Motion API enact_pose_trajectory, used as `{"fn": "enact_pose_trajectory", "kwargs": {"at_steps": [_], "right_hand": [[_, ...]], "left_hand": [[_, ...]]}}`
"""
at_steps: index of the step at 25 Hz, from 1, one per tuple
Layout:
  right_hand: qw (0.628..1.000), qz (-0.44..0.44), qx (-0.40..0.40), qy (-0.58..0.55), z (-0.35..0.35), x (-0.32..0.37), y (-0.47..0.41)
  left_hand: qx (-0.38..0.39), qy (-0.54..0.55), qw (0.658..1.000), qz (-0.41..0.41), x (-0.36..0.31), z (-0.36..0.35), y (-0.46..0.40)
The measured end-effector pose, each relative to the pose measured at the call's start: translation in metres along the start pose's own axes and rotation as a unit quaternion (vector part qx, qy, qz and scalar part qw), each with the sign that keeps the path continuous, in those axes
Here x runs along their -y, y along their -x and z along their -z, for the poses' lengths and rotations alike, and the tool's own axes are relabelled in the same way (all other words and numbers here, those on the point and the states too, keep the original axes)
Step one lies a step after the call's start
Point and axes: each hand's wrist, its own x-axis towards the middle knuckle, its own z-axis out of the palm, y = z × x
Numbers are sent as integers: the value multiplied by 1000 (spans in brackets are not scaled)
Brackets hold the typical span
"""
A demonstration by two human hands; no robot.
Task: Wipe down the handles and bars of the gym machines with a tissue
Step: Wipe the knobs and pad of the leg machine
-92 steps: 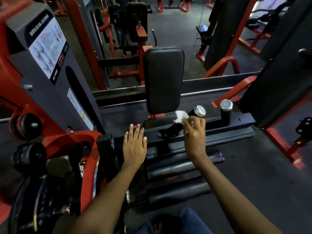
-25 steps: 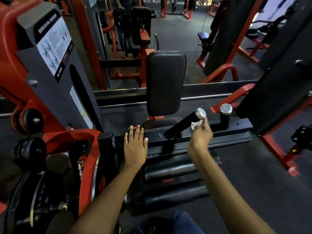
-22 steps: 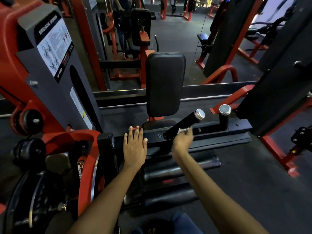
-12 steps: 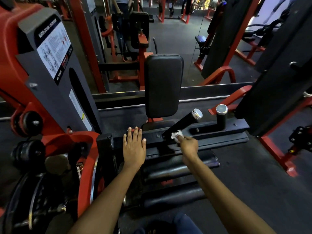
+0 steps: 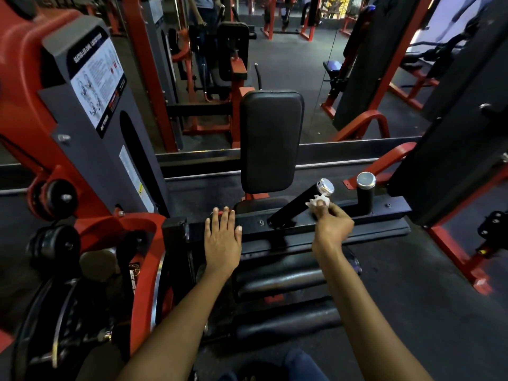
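Note:
A slanted black handle [image 5: 295, 206] with a chrome cap rises from the black frame of the leg machine. My right hand [image 5: 331, 225] pinches a crumpled white tissue [image 5: 317, 201] against the handle's upper part, just below the cap. A second, upright handle [image 5: 365, 192] with a chrome cap stands to the right, apart from my hand. My left hand [image 5: 222, 237] lies flat with straight fingers on the black frame bar [image 5: 253, 224], left of the slanted handle.
A black back pad [image 5: 270, 140] stands behind the handles. A grey and red weight housing [image 5: 90, 111] with an instruction sticker fills the left. Black roller pads [image 5: 283, 279] lie below my hands. Red frames and other machines crowd the right and back; a person stands far behind.
My right hand has slid the tissue up the slanted handle from near its base to just below the chrome cap. My left hand has stayed flat on the frame.

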Motion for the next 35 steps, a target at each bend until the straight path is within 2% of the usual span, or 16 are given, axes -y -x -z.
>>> {"fn": "enact_pose_trajectory", "kwargs": {"at_steps": [3,8,10,13,15,17,19,21,24,25,28,29,31,32,33,35], "right_hand": [[997,2,-36,-71,-5,-11,-5],[999,-10,-13,34,-28,-63,12],[1000,-14,7,25,-22,-57,6],[996,76,-23,-33,-9,-28,-12],[989,143,-32,10,-6,-29,-5],[984,156,14,83,-11,-58,13],[978,115,94,148,-20,-85,33],[968,113,133,180,-22,-79,43],[915,335,136,177,-1,-27,29],[895,376,148,190,8,-13,20],[886,294,230,274,15,-14,1],[848,285,275,351,10,-28,3],[717,310,368,504,-1,-53,17],[667,346,397,527,-3,-57,23],[669,380,393,504,-4,-50,23],[702,460,274,469,-7,-8,14]], "left_hand": [[6,-2,1000,5,-1,0,-1],[1,-4,1000,8,-2,-1,-2],[-1,-1,1000,3,-1,0,-1],[-4,3,1000,8,-1,-3,-2],[-6,7,1000,10,-2,-4,-1],[-15,-1,1000,11,-2,-4,-2],[-12,7,1000,12,-2,-2,-2],[-11,15,1000,5,-1,-1,0],[-7,21,1000,5,-1,-2,-1],[-8,14,1000,6,-1,-2,-1],[-11,14,1000,7,-3,-1,-1],[-12,14,1000,6,-2,0,-1],[-19,21,1000,5,-1,1,-1],[-19,26,999,2,0,1,0],[-19,25,999,-5,1,0,1],[-22,17,1000,-8,2,-2,2]]}}
